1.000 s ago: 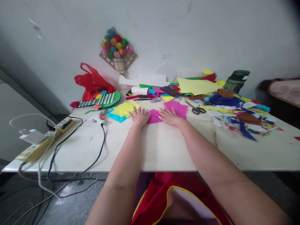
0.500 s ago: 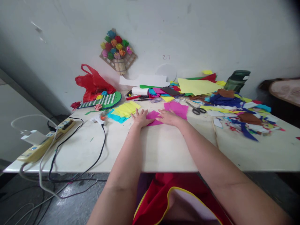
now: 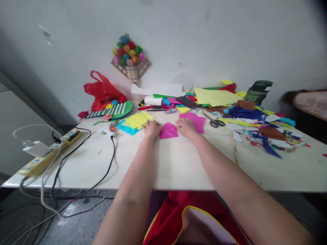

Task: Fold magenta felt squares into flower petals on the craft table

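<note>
Pink paper (image 3: 168,131) lies between left hand (image 3: 152,129) and right hand (image 3: 186,127).

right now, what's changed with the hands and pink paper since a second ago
The right hand has drawn its fingers rightward, baring more of the small pink sheet; the left hand has drawn its spread fingers closer together. The scissors and red bag stayed put.

The left hand (image 3: 152,129) and right hand (image 3: 187,128) flank a magenta sheet (image 3: 169,131) on the white surface (image 3: 181,166). Scissors (image 3: 212,120) lie beside another sheet (image 3: 198,121).
</note>
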Demonstrator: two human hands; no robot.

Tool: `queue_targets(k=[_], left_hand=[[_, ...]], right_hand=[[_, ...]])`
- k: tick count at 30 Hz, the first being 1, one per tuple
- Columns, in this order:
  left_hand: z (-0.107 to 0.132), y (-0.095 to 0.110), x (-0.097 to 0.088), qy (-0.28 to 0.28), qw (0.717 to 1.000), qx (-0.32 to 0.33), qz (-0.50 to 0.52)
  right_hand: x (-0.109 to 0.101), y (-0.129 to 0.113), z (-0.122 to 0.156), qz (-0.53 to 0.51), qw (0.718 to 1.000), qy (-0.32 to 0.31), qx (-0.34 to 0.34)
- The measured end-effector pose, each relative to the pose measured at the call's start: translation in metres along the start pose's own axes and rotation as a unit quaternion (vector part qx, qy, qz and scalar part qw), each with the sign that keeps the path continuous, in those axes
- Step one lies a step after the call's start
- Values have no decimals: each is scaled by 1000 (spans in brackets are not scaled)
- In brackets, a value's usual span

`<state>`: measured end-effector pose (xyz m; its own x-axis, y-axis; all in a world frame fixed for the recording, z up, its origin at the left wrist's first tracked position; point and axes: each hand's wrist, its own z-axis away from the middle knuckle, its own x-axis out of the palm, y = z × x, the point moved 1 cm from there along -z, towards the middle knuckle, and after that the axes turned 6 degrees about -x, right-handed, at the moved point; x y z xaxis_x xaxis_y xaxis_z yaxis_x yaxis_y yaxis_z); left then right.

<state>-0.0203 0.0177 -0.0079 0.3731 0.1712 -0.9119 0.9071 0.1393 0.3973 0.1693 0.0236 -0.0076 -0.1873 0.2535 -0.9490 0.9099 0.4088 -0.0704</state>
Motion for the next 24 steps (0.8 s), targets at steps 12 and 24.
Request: queue_targets(k=[12, 24], left_hand=[[3, 6, -1, 44, 997, 56, -3], [-8, -2, 8, 31, 975, 80, 207]], right_hand=[[13, 3, -2, -14, 999, -32, 8], [12, 9, -8, -134, 989, -30, 49]])
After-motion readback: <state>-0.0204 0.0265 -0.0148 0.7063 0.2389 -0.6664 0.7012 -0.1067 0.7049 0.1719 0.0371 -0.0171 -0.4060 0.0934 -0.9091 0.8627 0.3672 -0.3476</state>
